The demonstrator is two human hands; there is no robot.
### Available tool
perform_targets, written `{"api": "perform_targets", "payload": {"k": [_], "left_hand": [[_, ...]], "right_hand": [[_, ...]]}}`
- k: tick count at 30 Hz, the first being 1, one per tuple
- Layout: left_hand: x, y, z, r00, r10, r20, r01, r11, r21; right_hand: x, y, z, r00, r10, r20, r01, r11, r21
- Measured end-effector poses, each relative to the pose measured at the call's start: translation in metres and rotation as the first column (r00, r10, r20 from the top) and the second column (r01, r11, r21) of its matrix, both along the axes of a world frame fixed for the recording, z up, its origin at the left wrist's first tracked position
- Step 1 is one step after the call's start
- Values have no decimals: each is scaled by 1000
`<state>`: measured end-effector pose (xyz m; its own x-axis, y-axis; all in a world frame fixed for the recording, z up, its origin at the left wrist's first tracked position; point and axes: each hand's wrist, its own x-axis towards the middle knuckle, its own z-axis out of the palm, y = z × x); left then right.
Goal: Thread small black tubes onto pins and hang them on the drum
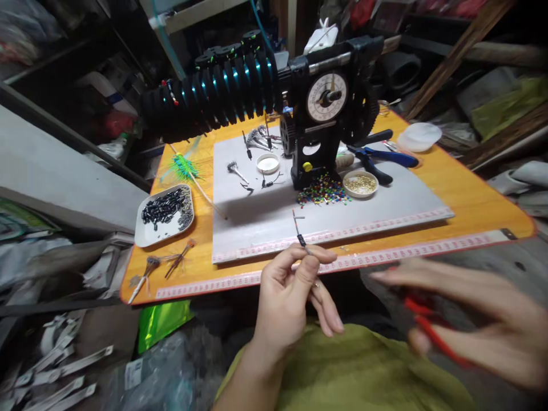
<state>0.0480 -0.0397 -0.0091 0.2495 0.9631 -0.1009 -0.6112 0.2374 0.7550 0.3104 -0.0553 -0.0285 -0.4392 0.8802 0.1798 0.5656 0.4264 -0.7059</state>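
Observation:
My left hand (295, 288), near the table's front edge, pinches a thin wire piece (301, 238) between thumb and forefinger. This piece carries a small black sleeve and points up toward the board, with a short crossbar near its tip. At the right, my right hand (479, 319) is blurred by motion and holds a red-handled tool (436, 334), whose working end is too smeared to make out. The two hands are apart. Beyond the left hand lies a white board (265, 228) with a pink ruler strip along its front.
A black geared machine (321, 114) with a dial and a ribbed roll stands on the board. Around it are colourful pins (323, 191), a dish of gold bits (360, 185) and blue-black pliers (385, 157). A white tray (141, 231) of black parts sits left.

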Motion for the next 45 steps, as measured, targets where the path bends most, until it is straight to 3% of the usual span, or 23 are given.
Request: {"api": "perform_targets", "payload": {"k": [1, 4, 8, 11, 19, 27, 45], "left_hand": [[0, -1, 1, 1000, 3, 5, -3, 1000, -10], [-2, -3, 3, 999, 16, 30, -15, 1000, -24], [-6, -4, 5, 999, 11, 32, -10, 999, -36], [-7, -3, 5, 998, -19, 54, 20, 1000, -21], [-8, -2, 2, 995, -47, 87, 47, 999, 6], [-6, -2, 4, 994, -48, 102, 48, 999, -3], [-6, -2, 7, 992, -38, 124, 37, 999, 11]], "right_hand": [[-15, -2, 5, 993, 121, -10, -121, 989, -90], [-45, 4, 18, 965, 255, -62, -262, 929, -261], [-55, 17, 26, 927, 316, -202, -359, 902, -239], [-54, 21, 29, 909, 360, -210, -410, 861, -301], [-57, 25, 32, 895, 403, -188, -445, 829, -339], [-54, 26, 28, 904, 405, -133, -427, 854, -299], [-59, 28, 32, 892, 399, -215, -452, 817, -358]]}}
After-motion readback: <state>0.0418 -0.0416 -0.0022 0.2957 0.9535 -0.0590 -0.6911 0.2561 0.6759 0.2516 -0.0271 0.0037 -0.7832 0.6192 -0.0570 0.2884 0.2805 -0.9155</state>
